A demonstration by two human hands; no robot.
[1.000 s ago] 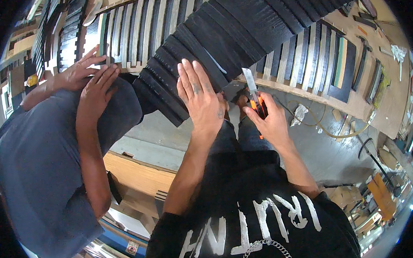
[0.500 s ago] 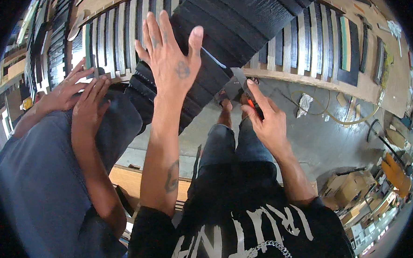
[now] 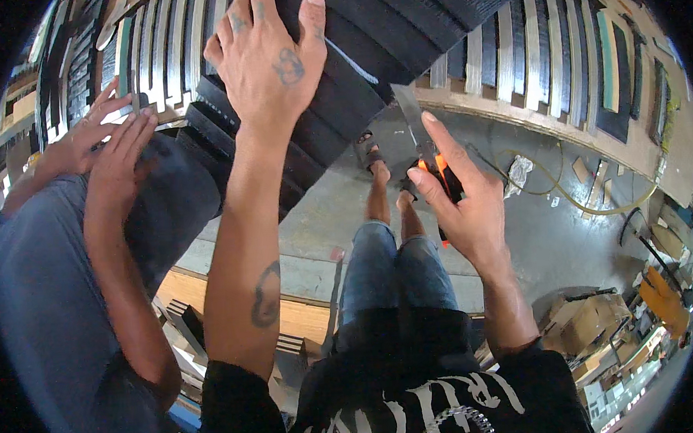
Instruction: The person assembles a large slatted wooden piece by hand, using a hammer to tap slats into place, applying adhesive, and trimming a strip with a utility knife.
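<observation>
My left hand [image 3: 268, 71] is spread over a dark ribbed panel [image 3: 399, 25], its fingers stretched out; whether it presses on the surface cannot be told. A pale streak [image 3: 352, 59] runs along the panel beside my thumb. In my right hand [image 3: 463, 195] is a putty knife [image 3: 410, 107] with a flat metal blade and an orange and black handle. The blade's wide end points up toward the panel's lower right edge. My forefinger stretches along the blade side of the handle.
At the left a co-worker's hands [image 3: 119, 146] are close to the slatted rack. Light strips [image 3: 537, 42] lie in rows on the bench. A yellowish hose [image 3: 581, 208] and a crumpled white wrapper [image 3: 518, 172] lie on the floor, with cardboard boxes [image 3: 595, 321] at lower right.
My left hand has moved up and slightly left in the picture. The putty knife shows more fully, its handle now visible. The whole view has shifted a little.
</observation>
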